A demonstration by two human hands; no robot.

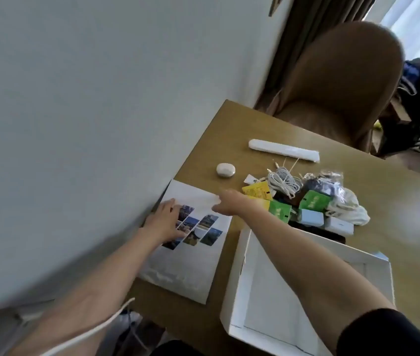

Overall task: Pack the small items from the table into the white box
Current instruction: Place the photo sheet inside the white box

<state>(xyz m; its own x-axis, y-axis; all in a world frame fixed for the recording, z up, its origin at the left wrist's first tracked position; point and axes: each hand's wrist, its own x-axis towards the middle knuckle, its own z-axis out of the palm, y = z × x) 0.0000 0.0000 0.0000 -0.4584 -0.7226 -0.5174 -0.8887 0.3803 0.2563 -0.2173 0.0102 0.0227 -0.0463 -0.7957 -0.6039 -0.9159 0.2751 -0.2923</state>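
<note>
Left hand (164,222) lies flat on the photo booklet (191,268), right hand (229,205) at its far edge, grip unclear; better lift it level into the white box (239,276).

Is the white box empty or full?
Empty where visible: the white box shows only its bare floor; the right arm hides part.
</note>
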